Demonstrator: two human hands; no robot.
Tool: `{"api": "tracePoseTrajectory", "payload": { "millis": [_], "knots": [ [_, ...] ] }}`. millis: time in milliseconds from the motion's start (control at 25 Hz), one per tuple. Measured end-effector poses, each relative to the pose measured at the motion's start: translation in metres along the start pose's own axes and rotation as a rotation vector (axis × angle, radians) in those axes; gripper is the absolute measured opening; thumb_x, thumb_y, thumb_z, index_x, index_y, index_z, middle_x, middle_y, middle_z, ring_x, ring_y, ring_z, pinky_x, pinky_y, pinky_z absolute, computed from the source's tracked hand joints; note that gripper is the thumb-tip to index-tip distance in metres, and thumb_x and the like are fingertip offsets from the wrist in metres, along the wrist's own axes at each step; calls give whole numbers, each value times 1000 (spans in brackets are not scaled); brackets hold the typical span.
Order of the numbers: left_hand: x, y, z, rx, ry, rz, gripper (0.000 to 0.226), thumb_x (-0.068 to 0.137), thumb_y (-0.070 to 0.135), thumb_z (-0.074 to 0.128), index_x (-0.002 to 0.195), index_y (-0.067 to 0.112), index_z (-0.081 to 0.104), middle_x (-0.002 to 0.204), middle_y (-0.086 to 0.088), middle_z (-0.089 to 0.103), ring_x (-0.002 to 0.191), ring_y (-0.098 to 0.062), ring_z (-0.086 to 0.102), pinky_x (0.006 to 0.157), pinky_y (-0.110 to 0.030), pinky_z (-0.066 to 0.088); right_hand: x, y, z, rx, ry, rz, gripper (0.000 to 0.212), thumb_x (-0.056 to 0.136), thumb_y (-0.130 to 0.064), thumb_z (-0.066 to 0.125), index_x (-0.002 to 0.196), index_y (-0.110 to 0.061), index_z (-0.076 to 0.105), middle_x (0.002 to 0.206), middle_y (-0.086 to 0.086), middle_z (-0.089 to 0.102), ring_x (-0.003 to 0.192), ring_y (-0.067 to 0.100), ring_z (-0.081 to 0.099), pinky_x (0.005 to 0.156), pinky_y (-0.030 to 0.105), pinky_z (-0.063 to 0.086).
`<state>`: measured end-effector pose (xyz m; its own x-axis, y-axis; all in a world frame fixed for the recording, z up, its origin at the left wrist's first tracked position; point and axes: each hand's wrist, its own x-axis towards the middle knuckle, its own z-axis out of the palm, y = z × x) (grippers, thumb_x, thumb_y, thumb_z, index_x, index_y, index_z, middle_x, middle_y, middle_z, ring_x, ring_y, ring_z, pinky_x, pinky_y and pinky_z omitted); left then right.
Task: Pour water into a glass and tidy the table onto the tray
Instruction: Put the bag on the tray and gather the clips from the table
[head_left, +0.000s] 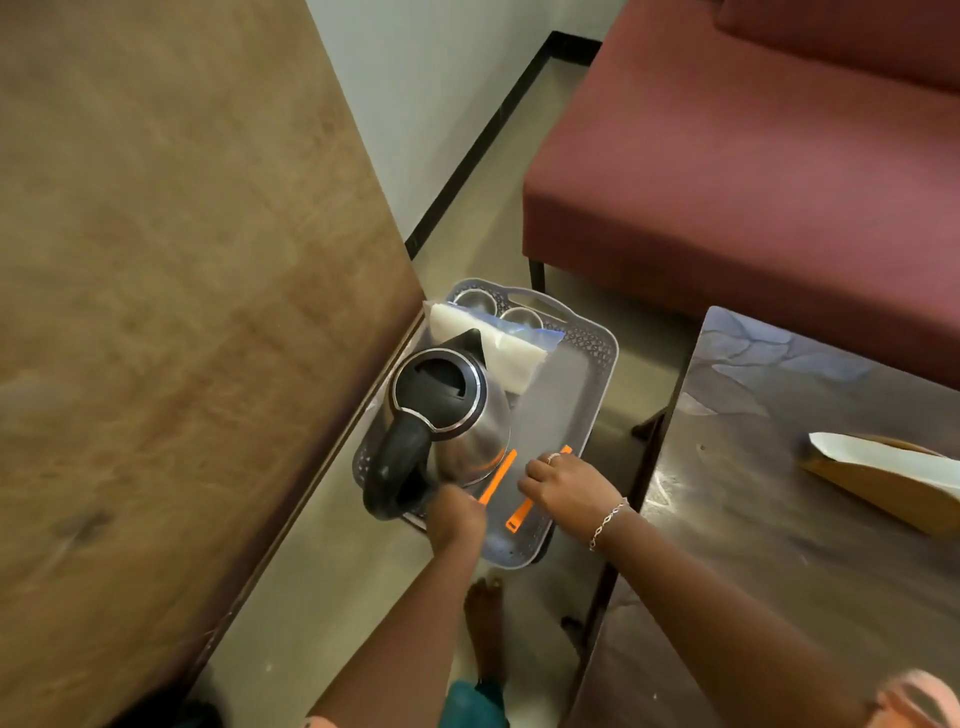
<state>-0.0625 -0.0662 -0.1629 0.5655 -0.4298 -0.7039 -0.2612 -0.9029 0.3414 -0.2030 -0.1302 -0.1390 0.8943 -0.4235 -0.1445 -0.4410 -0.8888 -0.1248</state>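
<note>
A grey plastic tray hangs low over the floor between two tables. On it stand a steel kettle with a black lid and handle, a folded white napkin, and two steel glasses at the far end. Two orange sticks lie on its near part. My left hand grips the tray's near rim just beside the kettle handle. My right hand, with a ring and bracelet, grips the right rim, its fingers curled over one orange stick. Water in the glasses cannot be seen.
A brown wooden tabletop fills the left. A dark table at the right carries a brown paper envelope. A maroon sofa stands behind. My bare foot is on the floor under the tray.
</note>
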Motion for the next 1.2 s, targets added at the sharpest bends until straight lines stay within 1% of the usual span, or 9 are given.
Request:
{"api": "tracePoseTrajectory", "payload": {
  "millis": [200, 360, 560, 640, 680, 760, 880, 1000, 1200],
  "knots": [
    [70, -35, 47, -130, -64, -164, 43, 61, 20, 63, 94, -8, 63, 103, -28, 67, 96, -40, 66, 76, -53, 57, 20, -10, 18, 26, -100, -24, 28, 40, -13, 85, 55, -17, 62, 55, -1, 57, 45, 18, 54, 43, 20, 44],
    [34, -6, 27, -82, -68, -144, 41, 79, 34, 65, 100, -2, 66, 111, -22, 66, 102, -38, 64, 79, -46, 57, 33, -14, 31, 14, -207, 7, 27, 37, -23, 87, 48, -20, 63, 55, -2, 59, 44, 17, 54, 41, 19, 43],
    [23, 2, 18, 15, -114, -145, 30, 85, 24, 63, 98, -2, 65, 110, -23, 66, 97, -38, 65, 78, -44, 57, 38, -22, 32, -15, -235, 62, 23, 41, -30, 86, 49, -21, 66, 57, -2, 61, 43, 16, 55, 41, 19, 41],
    [23, 3, 19, 33, -126, -133, 28, 83, 20, 63, 99, -3, 64, 110, -24, 66, 96, -38, 66, 76, -45, 58, 41, -22, 28, 14, -251, 78, 15, 66, -23, 76, 72, -10, 71, 79, 10, 65, 62, 26, 62, 52, 28, 47],
    [23, 3, 18, 58, -129, -122, 27, 83, 16, 63, 101, -4, 64, 112, -24, 65, 98, -39, 65, 78, -46, 57, 43, -22, 29, 52, -295, 88, 18, 83, -16, 60, 92, -2, 68, 98, 17, 61, 81, 33, 62, 63, 35, 48],
    [21, 2, 17, 151, -131, -81, 26, 83, 11, 62, 104, -4, 62, 113, -23, 65, 103, -38, 63, 82, -42, 56, 42, -22, 31, 119, -400, 133, 30, 95, -6, 35, 117, 1, 55, 119, 22, 49, 106, 38, 52, 79, 44, 45],
    [13, 4, 14, 239, -114, 7, 23, 87, 15, 55, 100, -1, 65, 108, -20, 68, 101, -35, 65, 82, -36, 54, 37, -21, 23, 272, -378, 347, 33, 94, -1, 35, 125, -1, 46, 123, 20, 45, 111, 37, 49, 83, 46, 46],
    [4, 3, 16, 283, -52, 134, 25, 92, 19, 48, 106, 7, 64, 111, -16, 68, 105, -33, 62, 80, -34, 49, 35, -17, 13, 509, -223, 733, 33, 86, 6, 43, 117, -2, 48, 117, 20, 47, 104, 39, 54, 84, 42, 46],
    [-5, -2, 22, 358, -21, 319, 25, 95, 19, 45, 118, 13, 55, 120, -13, 59, 113, -30, 55, 90, -38, 46, 55, -20, 15, 911, -201, 1170, 27, 89, -4, 42, 116, -4, 49, 119, 22, 52, 109, 38, 54, 89, 38, 45]
  ]
}}
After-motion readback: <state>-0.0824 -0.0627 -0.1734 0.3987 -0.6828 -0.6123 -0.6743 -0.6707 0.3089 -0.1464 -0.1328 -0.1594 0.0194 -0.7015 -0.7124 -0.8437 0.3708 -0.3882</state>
